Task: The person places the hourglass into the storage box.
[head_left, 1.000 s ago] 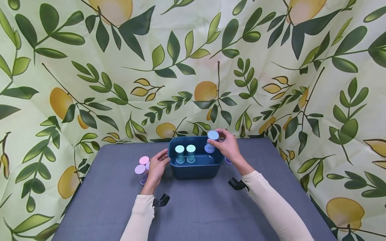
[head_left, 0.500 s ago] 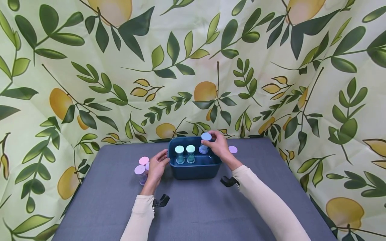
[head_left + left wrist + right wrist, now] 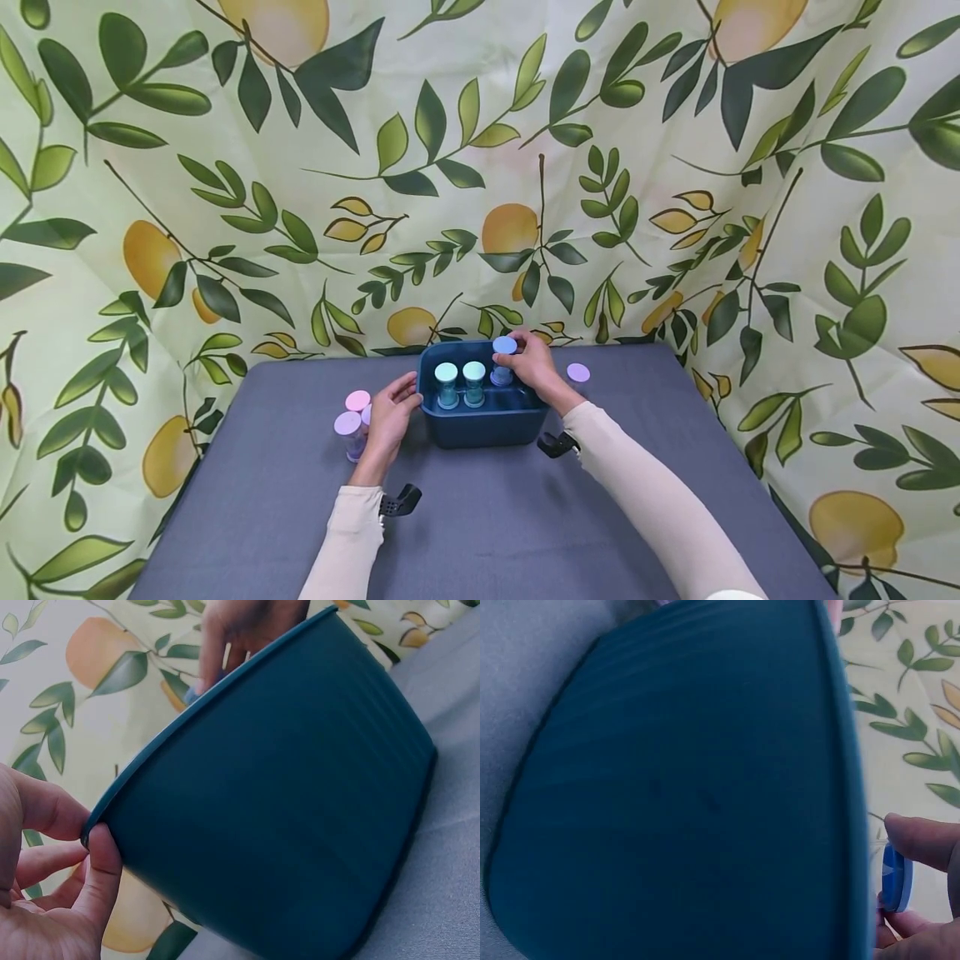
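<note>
Blue hourglass (image 3: 503,347), flat-topped, round-capped

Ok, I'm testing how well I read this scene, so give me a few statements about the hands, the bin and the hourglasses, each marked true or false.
1. The right hand holds a blue hourglass. True.
2. The left hand grips the bin. True.
3. Both hands hold an hourglass. False: only the right hand does.
4. Two green hourglasses stand inside the bin. True.
5. Every hourglass is in the bin. False: a pink hourglass, for one, is on the table, left of the bin.
</note>
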### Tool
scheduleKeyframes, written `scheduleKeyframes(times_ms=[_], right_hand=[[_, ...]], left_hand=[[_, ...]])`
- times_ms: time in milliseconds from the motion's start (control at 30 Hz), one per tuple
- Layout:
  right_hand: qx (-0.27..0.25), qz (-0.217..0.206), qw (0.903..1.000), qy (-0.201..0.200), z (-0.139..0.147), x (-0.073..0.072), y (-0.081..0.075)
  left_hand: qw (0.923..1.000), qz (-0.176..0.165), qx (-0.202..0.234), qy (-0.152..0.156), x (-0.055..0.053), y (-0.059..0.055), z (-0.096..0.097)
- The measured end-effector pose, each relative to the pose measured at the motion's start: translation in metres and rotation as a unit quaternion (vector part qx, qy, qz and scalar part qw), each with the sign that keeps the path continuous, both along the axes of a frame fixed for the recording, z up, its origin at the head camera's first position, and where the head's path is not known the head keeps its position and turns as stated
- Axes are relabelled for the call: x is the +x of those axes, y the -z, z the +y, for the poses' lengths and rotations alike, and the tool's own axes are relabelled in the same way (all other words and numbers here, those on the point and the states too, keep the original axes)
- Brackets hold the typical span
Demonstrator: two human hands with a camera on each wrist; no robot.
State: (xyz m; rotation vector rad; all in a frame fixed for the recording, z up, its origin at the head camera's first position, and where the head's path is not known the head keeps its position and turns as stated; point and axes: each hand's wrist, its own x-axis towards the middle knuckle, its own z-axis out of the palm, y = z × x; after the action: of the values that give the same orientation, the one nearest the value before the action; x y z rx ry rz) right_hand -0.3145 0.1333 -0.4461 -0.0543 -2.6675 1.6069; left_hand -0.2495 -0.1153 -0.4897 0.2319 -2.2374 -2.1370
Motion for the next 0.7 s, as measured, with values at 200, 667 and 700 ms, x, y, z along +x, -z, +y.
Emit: scheduleKeyframes(times_ms=[200, 667, 700], right_hand=[[0.013, -0.019, 0.9997, 0.001, -0.001, -0.004, 0.008], [0.054, -0.028, 0.9981, -0.009, 0.0, -0.01, 0.021], [0.053, -0.034, 0.998, -0.009, 0.0, -0.01, 0.021]], left_hand=[[1.0, -0.002, -0.002, -0.001, 0.0, -0.001, -0.001], [1.0, -0.003, -0.002, -0.003, -0.002, 0.0, -0.001], [1.0, -0.004, -0.002, -0.003, -0.002, 0.0, -0.001]])
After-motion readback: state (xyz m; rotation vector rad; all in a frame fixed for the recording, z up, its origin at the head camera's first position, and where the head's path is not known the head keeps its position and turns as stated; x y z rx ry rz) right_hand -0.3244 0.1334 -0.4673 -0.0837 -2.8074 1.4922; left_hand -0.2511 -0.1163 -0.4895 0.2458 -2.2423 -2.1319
